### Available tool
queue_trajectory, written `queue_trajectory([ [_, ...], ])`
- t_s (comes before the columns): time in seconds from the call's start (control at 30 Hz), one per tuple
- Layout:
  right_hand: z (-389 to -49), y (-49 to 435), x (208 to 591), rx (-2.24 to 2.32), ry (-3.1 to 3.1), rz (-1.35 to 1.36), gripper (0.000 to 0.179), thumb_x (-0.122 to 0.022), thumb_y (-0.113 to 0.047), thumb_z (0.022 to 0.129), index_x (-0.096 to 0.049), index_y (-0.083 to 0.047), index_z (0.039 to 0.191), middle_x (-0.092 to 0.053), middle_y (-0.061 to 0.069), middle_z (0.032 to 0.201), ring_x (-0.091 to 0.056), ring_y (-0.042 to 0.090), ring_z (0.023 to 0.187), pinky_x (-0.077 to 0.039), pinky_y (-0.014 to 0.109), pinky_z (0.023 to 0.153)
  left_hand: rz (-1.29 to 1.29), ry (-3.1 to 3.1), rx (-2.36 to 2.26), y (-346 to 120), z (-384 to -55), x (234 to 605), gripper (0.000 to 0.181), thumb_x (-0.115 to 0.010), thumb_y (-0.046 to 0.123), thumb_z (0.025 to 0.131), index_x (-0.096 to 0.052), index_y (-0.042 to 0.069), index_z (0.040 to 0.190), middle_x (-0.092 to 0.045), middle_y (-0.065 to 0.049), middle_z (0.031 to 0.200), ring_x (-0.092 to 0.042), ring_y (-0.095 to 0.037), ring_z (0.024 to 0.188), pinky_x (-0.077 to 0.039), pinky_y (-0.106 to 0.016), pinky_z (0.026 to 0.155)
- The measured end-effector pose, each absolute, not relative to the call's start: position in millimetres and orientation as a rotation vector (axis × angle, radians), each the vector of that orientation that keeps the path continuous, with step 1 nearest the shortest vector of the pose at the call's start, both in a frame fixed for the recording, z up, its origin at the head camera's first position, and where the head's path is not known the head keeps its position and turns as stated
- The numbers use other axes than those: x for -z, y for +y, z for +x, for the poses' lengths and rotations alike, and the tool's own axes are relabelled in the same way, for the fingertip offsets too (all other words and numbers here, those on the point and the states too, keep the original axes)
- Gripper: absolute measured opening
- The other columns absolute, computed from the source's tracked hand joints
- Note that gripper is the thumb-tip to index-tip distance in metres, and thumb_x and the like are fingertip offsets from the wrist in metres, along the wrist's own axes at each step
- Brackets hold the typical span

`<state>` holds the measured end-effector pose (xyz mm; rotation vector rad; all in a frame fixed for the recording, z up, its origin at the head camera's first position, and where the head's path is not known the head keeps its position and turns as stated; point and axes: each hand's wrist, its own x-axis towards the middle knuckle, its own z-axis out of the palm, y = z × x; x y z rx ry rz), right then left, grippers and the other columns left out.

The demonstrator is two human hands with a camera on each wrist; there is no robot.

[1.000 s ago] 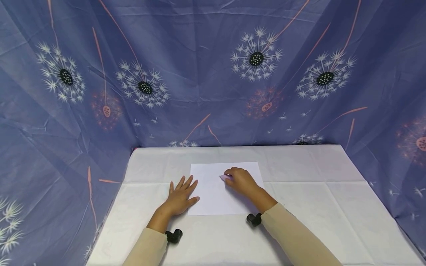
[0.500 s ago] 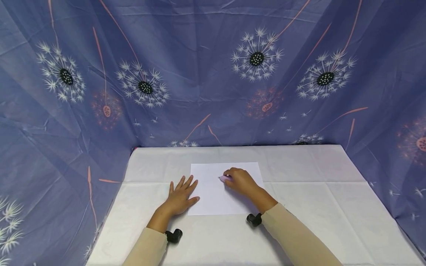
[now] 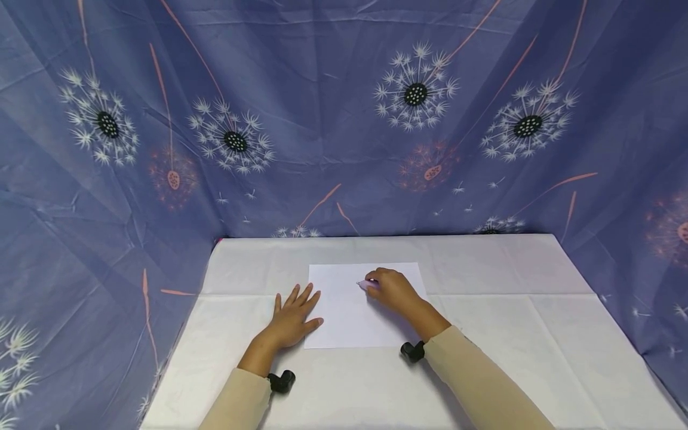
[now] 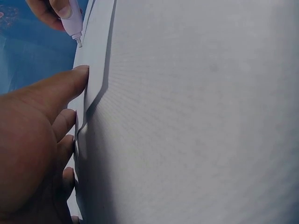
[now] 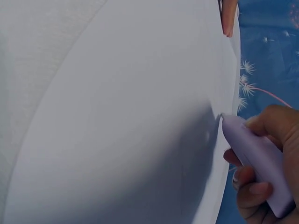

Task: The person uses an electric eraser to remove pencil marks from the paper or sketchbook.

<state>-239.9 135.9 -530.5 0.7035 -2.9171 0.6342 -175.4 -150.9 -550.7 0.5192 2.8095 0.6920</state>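
Observation:
A white sheet of paper (image 3: 335,322) lies flat on the white-covered table. My right hand (image 3: 395,291) grips a fat lilac pen (image 5: 257,156) with a narrow grey tip, its fingers curled round the body. The tip points left and down, right at the paper's surface in the right wrist view. On the sheet's left edge rests my left hand (image 3: 292,322), palm down with the fingers spread. In the left wrist view its thumb (image 4: 70,86) lies along the paper's edge, and the pen shows beyond it. No clear mark is visible on the paper.
A white cloth (image 3: 510,334) with fold lines covers the table. Blue curtains (image 3: 322,119) printed with dandelions hang behind and at both sides. A small black wrist camera (image 3: 282,381) sits on the left wrist and another black camera (image 3: 412,352) on the right.
My right hand with the pen shifted very slightly left and nearer, then slightly right and farther up the sheet. The left hand and the paper stay in place.

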Motion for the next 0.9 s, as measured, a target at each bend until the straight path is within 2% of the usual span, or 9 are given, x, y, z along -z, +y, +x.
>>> queue_trajectory([
  [0.3, -241.6, 136.9, 530.9, -0.645, -2.895, 0.76, 0.018, -0.074, -0.016, 0.089, -0.076, -0.01, 0.106, -0.074, 0.002, 0.096, -0.066, 0.017, 0.084, -0.055, 0.037, 0.081, 0.518, 2.821, -0.68, -149.7, -175.6, 550.1, 0.067, -0.059, 0.042, 0.1, -0.037, 0.014, 0.157, -0.022, -0.01, 0.17, -0.011, -0.041, 0.158, 0.0, -0.076, 0.118],
  [0.6, -240.2, 138.8, 523.9, -0.68, -2.934, 0.767, 0.019, -0.073, -0.017, 0.09, -0.076, -0.009, 0.108, -0.075, 0.004, 0.101, -0.069, 0.02, 0.091, -0.055, 0.04, 0.086, 0.51, 2.815, -0.677, -150.0, -176.0, 550.2, 0.067, -0.059, 0.044, 0.1, -0.037, 0.016, 0.158, -0.02, -0.008, 0.17, -0.01, -0.04, 0.158, 0.001, -0.075, 0.118],
  [0.9, -240.9, 137.4, 524.9, -0.667, -2.921, 0.782, 0.019, -0.074, -0.017, 0.09, -0.076, -0.009, 0.107, -0.075, 0.003, 0.099, -0.068, 0.019, 0.089, -0.055, 0.039, 0.084, 0.507, 2.813, -0.681, -150.6, -176.3, 550.3, 0.068, -0.059, 0.044, 0.101, -0.036, 0.016, 0.158, -0.02, -0.008, 0.17, -0.009, -0.04, 0.158, 0.002, -0.075, 0.119],
])
